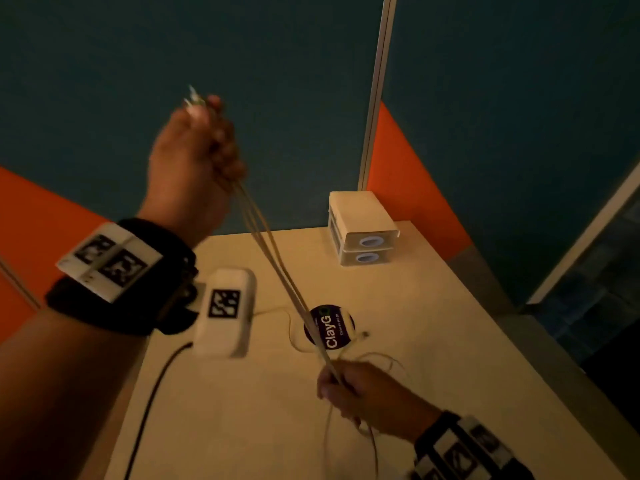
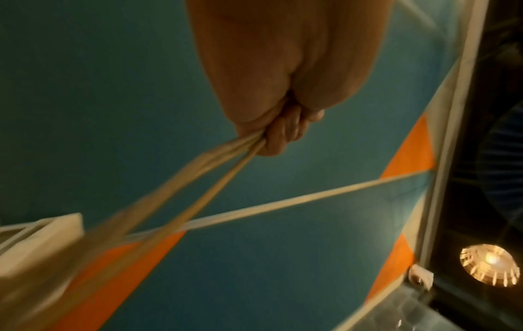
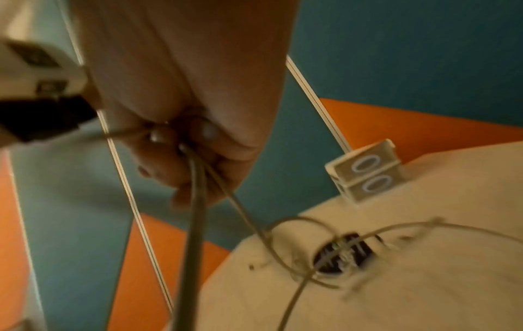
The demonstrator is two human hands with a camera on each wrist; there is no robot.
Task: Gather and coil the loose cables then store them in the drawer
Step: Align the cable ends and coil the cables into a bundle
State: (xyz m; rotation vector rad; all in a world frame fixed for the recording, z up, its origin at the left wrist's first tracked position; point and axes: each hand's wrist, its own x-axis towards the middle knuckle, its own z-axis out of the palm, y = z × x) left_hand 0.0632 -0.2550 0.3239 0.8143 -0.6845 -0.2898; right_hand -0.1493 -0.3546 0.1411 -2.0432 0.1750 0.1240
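Pale wood forms the surface (image 1: 433,341) on which we work; teal and orange wall panels stand behind it.

Surroundings:
- Two small white drawer units (image 1: 360,233) stand stacked at the far right corner of the surface, each with one oval pull on its front. Both fronts look flush; we see nothing inside them.
- One round dark sticker (image 1: 329,329) lies near the middle of the surface.
- One black lead (image 1: 149,407) runs across the near left of the surface from the white camera box on our left wrist.
- One white box sits on each wrist strap, two in all.

Obstructions: the taut cables (image 1: 277,268) cross in front of the sticker, and loose loops lie over and beside it. The left forearm and its box cover the near left of the surface.

Task items: the cables are thin and pale. About four strands run side by side between the hands; blur prevents an exact count. Slack ends trail on the surface by the right hand and hang off the near edge.

Grip state: our left hand (image 1: 194,157), raised high above the surface, is clenched round the upper end of the cables, with plug tips showing above the fist. Our right hand (image 1: 367,396), low over the surface, is curled round the lower end.
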